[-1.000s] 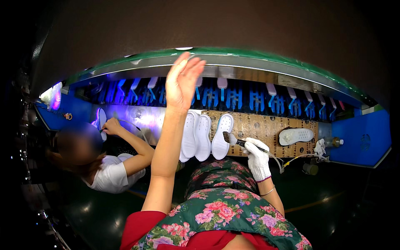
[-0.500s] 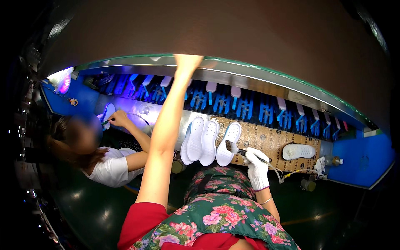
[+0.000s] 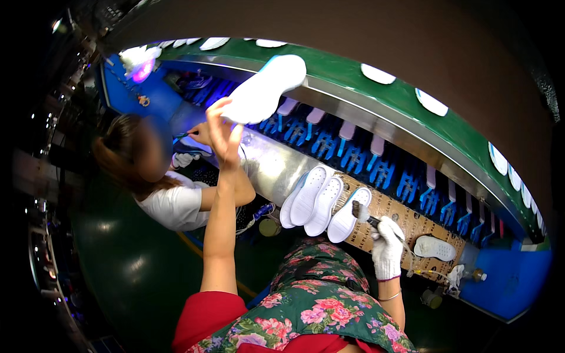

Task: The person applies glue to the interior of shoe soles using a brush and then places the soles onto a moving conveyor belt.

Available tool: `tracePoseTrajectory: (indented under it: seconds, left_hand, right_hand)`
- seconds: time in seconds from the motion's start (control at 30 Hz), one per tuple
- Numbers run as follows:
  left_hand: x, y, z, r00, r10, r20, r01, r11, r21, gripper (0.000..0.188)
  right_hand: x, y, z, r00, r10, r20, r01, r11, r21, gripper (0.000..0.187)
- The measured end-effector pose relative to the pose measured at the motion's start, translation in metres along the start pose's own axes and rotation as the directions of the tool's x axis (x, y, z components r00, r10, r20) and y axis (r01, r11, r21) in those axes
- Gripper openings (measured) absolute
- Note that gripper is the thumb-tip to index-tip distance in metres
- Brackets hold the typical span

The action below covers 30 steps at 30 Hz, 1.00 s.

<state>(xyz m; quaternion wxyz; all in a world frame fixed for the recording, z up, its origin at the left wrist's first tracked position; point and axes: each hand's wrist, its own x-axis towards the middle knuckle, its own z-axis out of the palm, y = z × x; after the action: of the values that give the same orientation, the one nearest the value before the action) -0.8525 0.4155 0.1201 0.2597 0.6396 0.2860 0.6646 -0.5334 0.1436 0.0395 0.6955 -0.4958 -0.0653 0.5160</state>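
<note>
Raised before the upper shelf, a white shoe sole (image 3: 265, 91) with a blue edge is gripped at its lower end by my bare left hand (image 3: 222, 130). My right hand (image 3: 386, 250), in a white knit glove, is closed round the dark handle of a brush (image 3: 363, 213). The brush's dark bristles are over a white sole (image 3: 350, 216) lying on the cardboard-covered bench. Left of that one, several more white soles (image 3: 309, 197) with small holes at the far ends lie side by side, partly overlapping.
Above the bench runs a green conveyor belt (image 3: 338, 62) carrying white soles (image 3: 431, 102). Under it stands a row of blue clamps (image 3: 353, 159). A sole-shaped piece (image 3: 435, 248) and a bottle (image 3: 478, 275) lie at the right. A co-worker (image 3: 170, 200) sits at my left.
My left hand, earlier reaching up to the belt's edge, has come down and left, now with a white sole in it. The view has turned; more soles show on the belt.
</note>
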Motion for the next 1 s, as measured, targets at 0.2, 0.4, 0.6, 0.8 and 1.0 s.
tracePoseTrajectory:
  seconds: [0.2, 0.4, 0.6, 0.8, 1.0]
  left_hand:
    - [-0.039, 0.060, -0.032, 0.960, -0.067, -0.273, 0.099, 0.989, 0.105, 0.026]
    - [-0.073, 0.071, 0.030, 0.711, -0.663, 0.234, 0.686, 0.579, -0.441, 0.041]
    - [-0.191, 0.030, 0.119, 0.288, -0.679, 0.676, 0.957, 0.182, -0.225, 0.036]
    - [-0.228, 0.092, 0.142, 0.063, -0.693, 0.718, 0.865, -0.320, -0.386, 0.057]
    - [-0.244, 0.115, 0.121, 0.084, -0.264, 0.961, 0.720, -0.650, -0.242, 0.116]
  right_hand:
    - [-0.010, -0.052, 0.018, 0.993, -0.031, 0.113, 0.015, 0.990, 0.141, 0.021]
    - [-0.035, -0.076, 0.047, 0.971, -0.101, 0.216, 0.077, 0.990, 0.117, 0.021]
    - [-0.047, -0.071, 0.053, 0.925, -0.139, 0.353, 0.177, 0.981, -0.080, 0.020]
    - [-0.049, -0.078, 0.046, 0.923, -0.206, 0.325, 0.271, 0.948, -0.168, 0.018]
    - [-0.049, -0.080, 0.043, 0.793, -0.326, 0.514, 0.580, 0.662, -0.475, 0.020]
